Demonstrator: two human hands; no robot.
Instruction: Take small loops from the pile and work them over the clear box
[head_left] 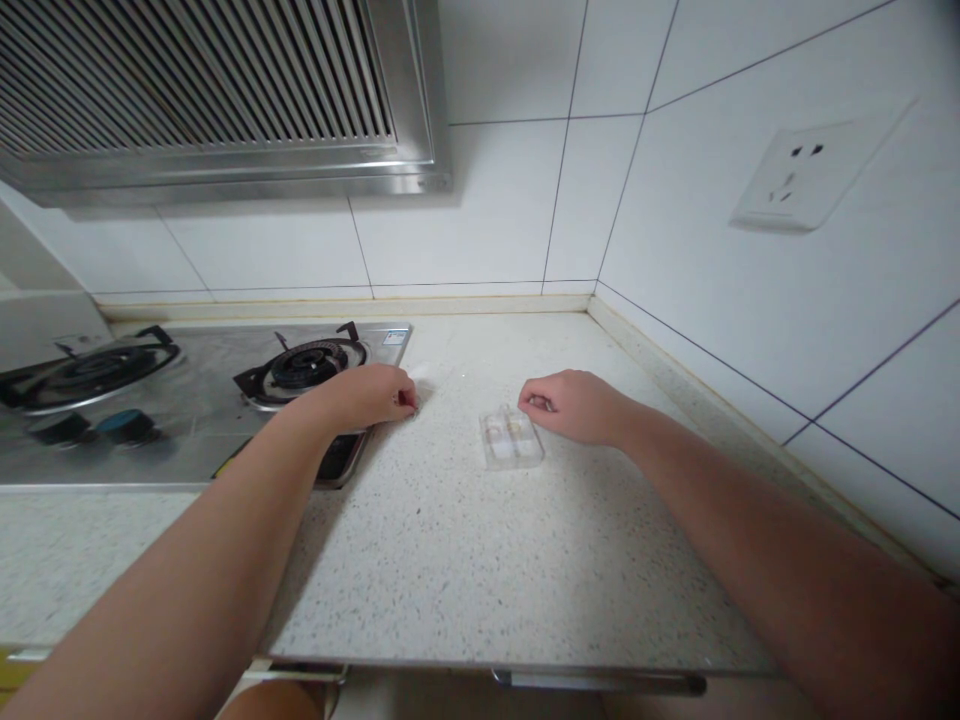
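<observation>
A small clear plastic case [511, 438] lies flat on the speckled countertop [465, 560], with two round shapes inside it. My right hand [571, 402] rests just behind and to the right of the case, its fingers curled in a pinch on something tiny that I cannot make out. My left hand [373, 392] lies on the counter beside the stove's right edge, fingers curled shut. A small white scrap [421, 372] sits just past its fingertips.
A steel gas stove [187, 420] with two burners fills the left of the counter. A range hood [225, 100] hangs above it. White tiled walls meet at the back corner, and a wall socket [795, 180] sits on the right wall.
</observation>
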